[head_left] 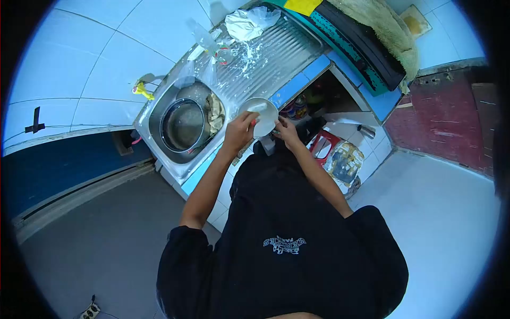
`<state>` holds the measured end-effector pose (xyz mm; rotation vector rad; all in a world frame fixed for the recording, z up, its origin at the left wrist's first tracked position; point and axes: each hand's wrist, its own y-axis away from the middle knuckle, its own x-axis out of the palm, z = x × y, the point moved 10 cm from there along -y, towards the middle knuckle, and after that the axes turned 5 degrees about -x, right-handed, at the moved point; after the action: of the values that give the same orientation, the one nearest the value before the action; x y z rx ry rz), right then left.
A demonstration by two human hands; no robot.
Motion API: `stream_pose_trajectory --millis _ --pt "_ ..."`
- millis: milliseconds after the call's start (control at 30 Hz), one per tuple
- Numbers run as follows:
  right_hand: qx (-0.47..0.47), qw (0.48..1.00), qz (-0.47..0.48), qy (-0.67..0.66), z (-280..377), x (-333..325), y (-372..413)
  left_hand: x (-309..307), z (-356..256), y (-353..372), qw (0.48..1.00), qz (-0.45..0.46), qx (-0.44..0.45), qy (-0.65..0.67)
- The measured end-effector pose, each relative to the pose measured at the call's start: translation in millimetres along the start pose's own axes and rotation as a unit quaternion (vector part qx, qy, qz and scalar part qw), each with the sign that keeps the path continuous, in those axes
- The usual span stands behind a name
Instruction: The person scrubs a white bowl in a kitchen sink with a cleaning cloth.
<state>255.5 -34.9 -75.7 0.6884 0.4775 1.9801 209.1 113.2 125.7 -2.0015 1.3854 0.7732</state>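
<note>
A white bowl is held in front of my body, by the near edge of the steel sink. My left hand is closed on its left side, with fingertips reaching over the rim. Near those fingertips a small white patch shows inside the bowl, with a bit of red beside it; I cannot make out what they are. My right hand pinches the bowl's right rim. In the sink basin sits a dark-rimmed round pot with murky liquid. A crumpled brown cloth or wrapper lies beside the pot.
White-smeared drainboard adjoins the sink, holding clear plastic bags and a crumpled silvery bag. A yellow-handled tap is on the wall. At right, a towel covers a green-and-black object; a red-framed item stands below the counter.
</note>
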Motion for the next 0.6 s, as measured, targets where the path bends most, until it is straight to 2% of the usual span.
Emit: stream_pose_trajectory --millis 33,100,133,233,300,367,533,600 --pt "0.001 1.0 0.001 0.001 -1.7 -1.1 -0.8 2.1 2.2 -0.6 1.0 0.0 -0.001 0.0" --pt "0.024 0.999 0.026 0.023 -6.4 0.6 -2.6 19.3 -8.9 0.1 0.995 0.038 0.09 -0.028" --pt "0.024 0.999 0.026 0.023 -7.3 -0.1 -2.8 26.4 -4.1 1.0 0.993 0.064 0.092 -0.046" --pt "0.034 0.999 0.01 -0.001 -7.7 1.1 -3.1 22.9 9.1 1.5 0.992 0.047 0.091 -0.077" --pt "0.016 0.999 0.005 0.038 -8.4 -1.0 -7.2 15.2 13.1 -0.2 0.996 0.036 0.072 -0.039" --pt "0.021 1.0 0.001 0.018 -11.6 -0.7 -7.3 2.5 19.8 2.6 0.996 0.015 0.015 -0.086" --pt "0.03 1.0 -0.002 0.005 -13.1 1.4 -5.8 -5.4 8.2 11.0 0.994 -0.031 0.021 -0.099" --pt "0.011 1.0 -0.002 0.024 -9.5 0.4 -7.2 -8.9 9.8 9.2 0.996 -0.031 -0.025 -0.079"
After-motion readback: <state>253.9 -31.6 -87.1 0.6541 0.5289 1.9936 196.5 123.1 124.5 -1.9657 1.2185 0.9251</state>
